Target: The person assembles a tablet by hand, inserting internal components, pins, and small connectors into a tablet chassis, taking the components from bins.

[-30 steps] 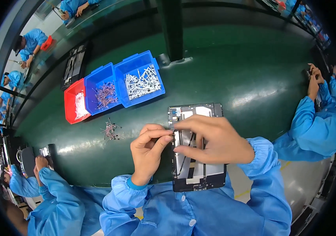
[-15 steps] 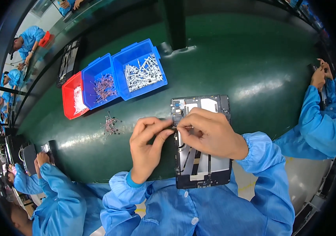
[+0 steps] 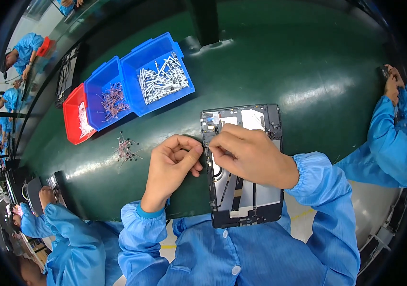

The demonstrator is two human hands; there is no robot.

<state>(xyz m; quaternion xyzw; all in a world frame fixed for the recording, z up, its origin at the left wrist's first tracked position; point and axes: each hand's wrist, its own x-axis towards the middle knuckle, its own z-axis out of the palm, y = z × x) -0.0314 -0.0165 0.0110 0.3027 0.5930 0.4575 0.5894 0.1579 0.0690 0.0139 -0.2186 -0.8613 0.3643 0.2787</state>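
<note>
Our left hand (image 3: 172,159) and right hand (image 3: 256,155) pinch closed, on what we can't tell; under the right fingers (image 3: 226,137), one coverless tablet (image 3: 268,193); beyond the left, three bins (image 3: 142,58).

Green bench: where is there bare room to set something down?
Bare green bench spreads right of the opened device toward a co-worker's hands, and beyond the device, right of the blue bins. Crowded: left of the device, with left hand, loose wire cluster and bins.
</note>
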